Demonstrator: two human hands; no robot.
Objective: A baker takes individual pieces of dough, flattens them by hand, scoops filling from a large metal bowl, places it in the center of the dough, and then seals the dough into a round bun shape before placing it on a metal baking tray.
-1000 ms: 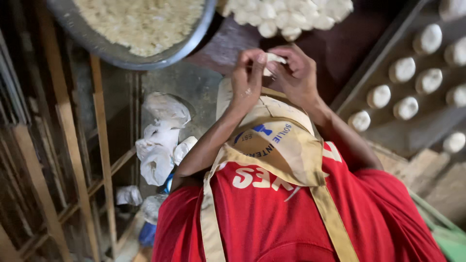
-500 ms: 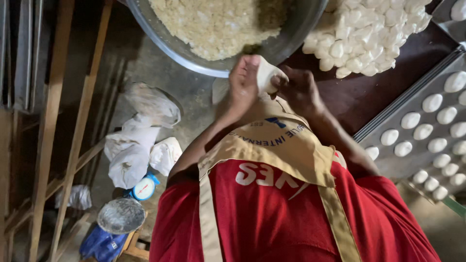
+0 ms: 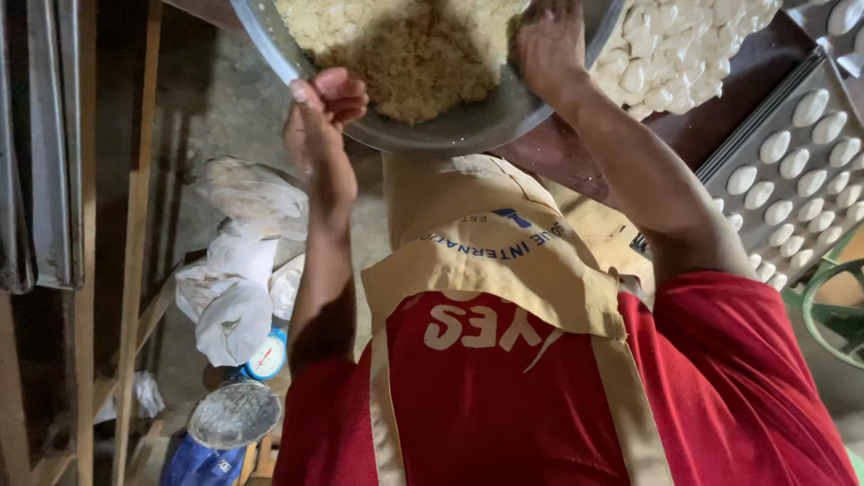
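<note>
The left hand is at the near rim of a big metal bowl; its fingers are curled into a loose fist just beside the rim, and I cannot tell if they press something small inside or are only closed. The right hand is inside the bowl, with its back turned to the camera; its fingers point down into the crumbly yellowish filling, so how they are closed or what they take is hidden. The filling lies between the two hands, touching the fingertips of the right one. Beyond the right fingers, outside the bowl, there is a heap of small white dough pieces on a dark table. To the outer side of the right arm stands a tray with rows of white oval balls. Below the left fingers, far down on the floor, lie white plastic bags and a small blue scale.
</note>
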